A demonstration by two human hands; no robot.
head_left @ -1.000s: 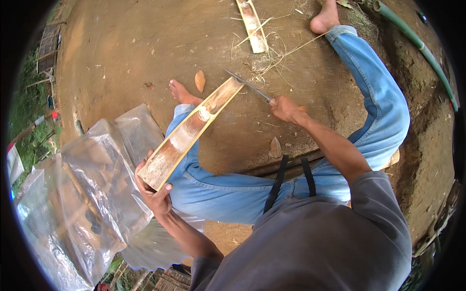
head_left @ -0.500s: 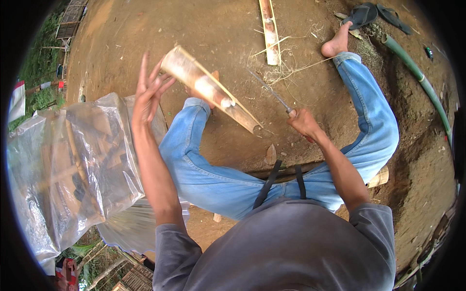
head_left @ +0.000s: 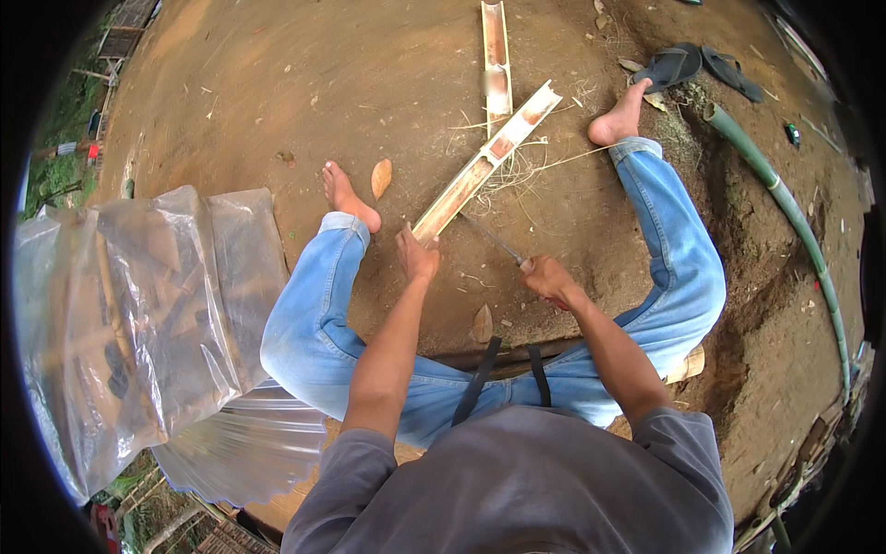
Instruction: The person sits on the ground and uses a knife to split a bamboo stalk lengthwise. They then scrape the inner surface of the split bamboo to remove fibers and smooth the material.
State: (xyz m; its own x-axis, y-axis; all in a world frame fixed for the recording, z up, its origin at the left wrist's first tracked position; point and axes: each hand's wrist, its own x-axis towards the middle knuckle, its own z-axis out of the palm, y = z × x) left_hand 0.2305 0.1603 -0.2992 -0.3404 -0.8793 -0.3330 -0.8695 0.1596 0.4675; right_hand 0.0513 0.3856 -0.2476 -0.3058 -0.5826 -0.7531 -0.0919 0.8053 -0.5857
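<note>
My left hand (head_left: 420, 255) grips the near end of a split bamboo half (head_left: 476, 172), its hollow side facing up. The piece slants away to the upper right, and its far end crosses close to a second split bamboo half (head_left: 496, 65) on the dirt. In my right hand (head_left: 551, 281) is the handle of a knife (head_left: 495, 239), its thin dark blade pointing up and left toward the held bamboo. The blade's tip comes near the bamboo's edge; whether they touch I cannot tell.
Thin bamboo strips (head_left: 526, 175) lie on the ground beyond the knife. A long green bamboo pole (head_left: 784, 198) and dark sandals (head_left: 671, 66) are at the right. Clear plastic sheeting (head_left: 175, 305) covers things at the left. A dry leaf (head_left: 381, 178) lies near my left foot.
The held bamboo has swung from leaning up-left to leaning up-right. My left hand, open beside its upper end before, now grips its near end. The knife stays in my right hand.
</note>
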